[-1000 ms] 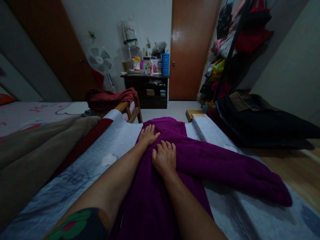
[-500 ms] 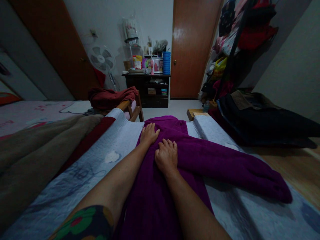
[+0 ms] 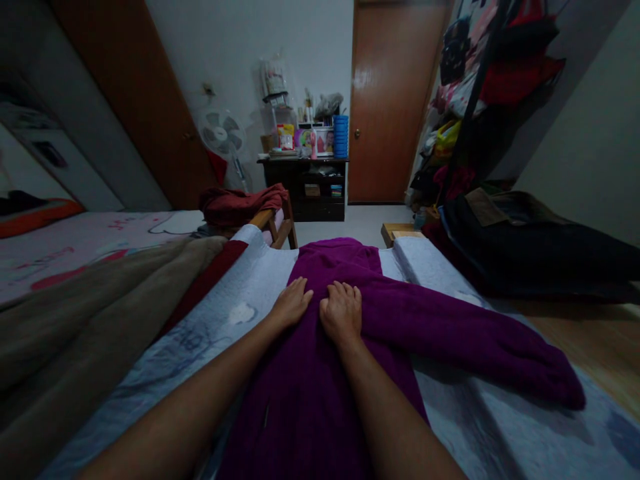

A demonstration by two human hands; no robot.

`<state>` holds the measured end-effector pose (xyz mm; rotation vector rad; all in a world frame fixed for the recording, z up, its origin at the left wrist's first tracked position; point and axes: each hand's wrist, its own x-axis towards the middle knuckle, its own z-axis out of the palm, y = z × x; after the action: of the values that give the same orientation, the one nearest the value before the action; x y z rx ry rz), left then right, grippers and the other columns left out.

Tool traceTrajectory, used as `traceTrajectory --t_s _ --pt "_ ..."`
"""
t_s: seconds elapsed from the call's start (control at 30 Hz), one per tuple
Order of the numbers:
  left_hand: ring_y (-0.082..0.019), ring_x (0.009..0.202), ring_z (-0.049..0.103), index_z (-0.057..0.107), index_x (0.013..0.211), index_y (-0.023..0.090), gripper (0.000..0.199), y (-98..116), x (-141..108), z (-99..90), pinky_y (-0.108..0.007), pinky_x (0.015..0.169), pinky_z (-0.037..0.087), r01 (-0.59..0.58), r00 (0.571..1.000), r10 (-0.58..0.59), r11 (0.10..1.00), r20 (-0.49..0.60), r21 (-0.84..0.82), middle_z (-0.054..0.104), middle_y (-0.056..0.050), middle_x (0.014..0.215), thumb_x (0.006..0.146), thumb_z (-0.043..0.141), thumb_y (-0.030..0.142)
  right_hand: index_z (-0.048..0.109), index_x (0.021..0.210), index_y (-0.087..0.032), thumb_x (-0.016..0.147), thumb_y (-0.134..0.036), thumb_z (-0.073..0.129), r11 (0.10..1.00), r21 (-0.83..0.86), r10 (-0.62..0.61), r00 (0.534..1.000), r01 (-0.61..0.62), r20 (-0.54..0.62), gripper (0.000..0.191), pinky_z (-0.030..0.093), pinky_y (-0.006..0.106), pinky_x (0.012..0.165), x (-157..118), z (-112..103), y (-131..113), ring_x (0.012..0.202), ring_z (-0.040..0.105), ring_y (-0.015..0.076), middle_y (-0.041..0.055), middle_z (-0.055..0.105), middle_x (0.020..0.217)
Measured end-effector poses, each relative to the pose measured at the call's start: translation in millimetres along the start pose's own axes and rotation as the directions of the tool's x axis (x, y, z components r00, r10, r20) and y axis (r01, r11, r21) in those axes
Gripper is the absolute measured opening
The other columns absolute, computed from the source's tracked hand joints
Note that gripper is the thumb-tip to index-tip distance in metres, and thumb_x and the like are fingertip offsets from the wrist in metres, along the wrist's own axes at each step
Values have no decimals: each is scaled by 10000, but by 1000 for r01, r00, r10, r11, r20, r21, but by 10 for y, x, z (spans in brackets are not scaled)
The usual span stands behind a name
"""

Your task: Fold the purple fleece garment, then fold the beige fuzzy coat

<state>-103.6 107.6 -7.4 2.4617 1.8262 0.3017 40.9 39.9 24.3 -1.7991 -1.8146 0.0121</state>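
Observation:
A purple long-sleeved top [image 3: 310,393] lies spread lengthwise over the bed, one sleeve [image 3: 465,337] stretched out to the right. My left hand [image 3: 291,305] rests on the left edge of the top, its fingers extended and the thumb apart. Beside it, my right hand [image 3: 343,312] presses on the upper middle of the top near the base of the sleeve. Its fingers are curled down into the cloth, and their undersides are hidden.
A pale blue sheet [image 3: 210,363] lies beneath. A brown blanket [image 3: 100,320] is at left, a dark folded clothes pile [image 3: 540,247] at right. Beyond stand a wooden chair [image 3: 285,230] with a red cloth [image 3: 245,203], a fan [image 3: 223,133] and a black cabinet [image 3: 303,193].
My left hand has slid back toward me along the left edge of the top. The right hand stays in about the same place on the cloth. The view has shifted slightly left.

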Motion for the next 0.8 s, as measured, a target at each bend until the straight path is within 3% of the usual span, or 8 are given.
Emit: traceTrajectory --t_s 0.13,0.27,0.4,0.5,0.63,0.8 --pt "-241 1420 297 406 1422 137 526 24 -219 50 -404 1147 262 -29 999 31 995 -17 98 373 -126 1515 975 293 391 675 1071 -177 942 -318 418 1000 -1 2 1000 -2 -31 319 200 427 1091 -4 10 -6 1211 482 253 100 645 1224" --pt "-255 1362 391 465 1372 171 487 82 -188 -14 -410 1111 313 -37 997 46 991 -61 131 469 -127 1449 965 338 407 675 1079 -176 933 -329 455 1000 -5 -1 1000 1 -27 305 202 429 1090 -4 14 -7 1211 483 257 100 641 1232" --pt "-251 1175 553 559 1239 191 382 28 80 -202 -383 999 414 -59 996 65 992 -54 114 624 -111 1239 952 383 372 673 1078 -176 916 -311 482 1000 -1 11 1000 -11 -26 284 194 433 1094 0 35 -4 1214 477 256 103 632 1246" --pt "-228 1218 518 542 1239 165 354 -51 390 -266 -349 1034 373 -36 997 43 993 -62 111 590 -115 1289 946 386 288 670 1076 -179 909 -307 490 1000 -1 11 999 -11 -30 277 186 438 1099 2 53 -2 1218 469 256 102 627 1252" --pt "-218 1256 493 461 1314 110 412 -82 747 -174 -315 1032 366 21 999 -19 995 -30 93 547 -151 1348 937 397 264 669 1066 -183 908 -318 489 1000 8 14 1000 -14 -23 275 189 438 1100 8 53 -2 1216 468 260 95 629 1247" --pt "-303 1255 480 446 1339 94 562 -26 897 -68 -388 1007 388 121 992 -123 988 13 96 532 -199 1336 916 401 461 667 1069 -186 904 -326 490 999 15 31 1000 -31 0 280 186 441 1103 17 29 -7 1222 463 262 93 624 1254"
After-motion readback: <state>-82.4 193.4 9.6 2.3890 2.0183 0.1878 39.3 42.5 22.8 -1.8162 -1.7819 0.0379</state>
